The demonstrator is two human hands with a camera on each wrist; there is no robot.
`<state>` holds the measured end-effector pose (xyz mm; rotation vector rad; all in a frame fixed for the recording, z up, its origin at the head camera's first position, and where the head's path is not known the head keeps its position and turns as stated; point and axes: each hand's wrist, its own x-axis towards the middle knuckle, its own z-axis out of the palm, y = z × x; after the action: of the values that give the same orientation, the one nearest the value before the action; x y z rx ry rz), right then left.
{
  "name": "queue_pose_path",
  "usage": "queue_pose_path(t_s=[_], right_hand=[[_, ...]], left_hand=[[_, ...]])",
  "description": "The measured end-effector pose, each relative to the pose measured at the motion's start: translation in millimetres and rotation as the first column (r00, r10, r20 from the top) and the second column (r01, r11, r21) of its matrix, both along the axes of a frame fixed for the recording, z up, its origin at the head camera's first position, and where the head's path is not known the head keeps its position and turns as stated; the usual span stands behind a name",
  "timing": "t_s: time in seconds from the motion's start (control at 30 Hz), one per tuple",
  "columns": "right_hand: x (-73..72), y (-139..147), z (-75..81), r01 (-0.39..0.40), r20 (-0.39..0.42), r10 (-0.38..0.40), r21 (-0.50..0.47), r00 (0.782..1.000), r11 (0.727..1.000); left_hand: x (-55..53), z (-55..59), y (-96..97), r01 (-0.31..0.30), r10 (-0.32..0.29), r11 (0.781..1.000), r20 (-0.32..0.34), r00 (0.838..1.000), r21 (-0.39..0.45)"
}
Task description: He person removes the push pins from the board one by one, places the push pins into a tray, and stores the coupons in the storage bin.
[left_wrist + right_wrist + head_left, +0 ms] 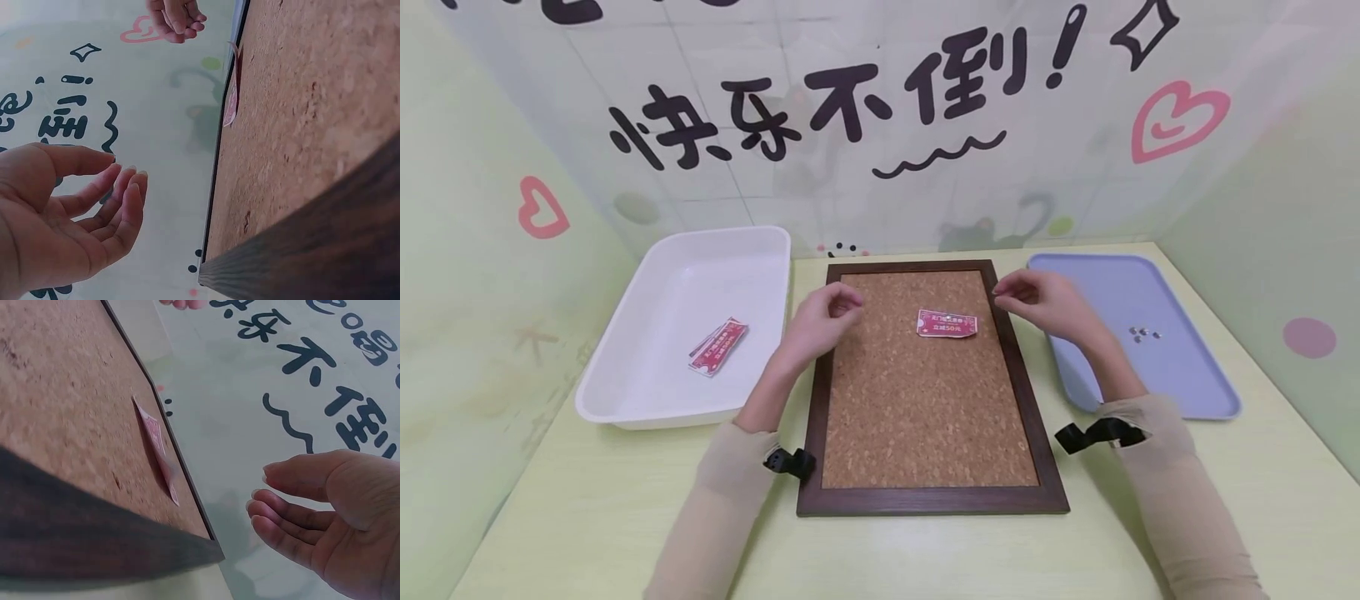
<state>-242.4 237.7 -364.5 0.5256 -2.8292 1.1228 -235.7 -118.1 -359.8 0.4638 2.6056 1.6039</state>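
A pink coupon point(946, 324) with white print lies on the upper right of a cork board point(925, 400) in a dark wooden frame. A small shiny dot shows near its top edge, and its lower right corner lifts a little. Above the board's left frame edge hovers my left hand point(826, 321), fingers loosely bent, nothing in them; the left wrist view shows the same hand point(75, 212) from the palm side. My right hand point(1041, 302) is in the air by the upper right frame edge, its fingers likewise bent and bare in the right wrist view.
Left of the board stands a white tray point(655, 333) holding several more pink coupons point(720, 346). To the right is a blue tray point(1180, 367) with several small silver tacks point(1142, 334). A printed wall backdrop point(880, 200) rises behind the table point(917, 558).
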Motion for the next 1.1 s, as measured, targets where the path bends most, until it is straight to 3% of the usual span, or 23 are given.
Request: queue_pose_path(t_s=[0.47, 1.1], right_hand=[[-18.3, -35.1, -10.6, -0.057, 0.080, 0.055, 0.019, 0.995, 0.998], [-33.0, -58.3, -27.3, -0.081, 0.135, 0.070, 0.077, 0.988, 0.994]], left_hand=[[-13.0, -7.3, 21.6, 0.041, -0.039, 0.999, 0.047, 0.998, -0.026], [-31.1, -20.2, 53.8, 0.074, -0.058, 0.980, 0.088, 0.994, -0.187]])
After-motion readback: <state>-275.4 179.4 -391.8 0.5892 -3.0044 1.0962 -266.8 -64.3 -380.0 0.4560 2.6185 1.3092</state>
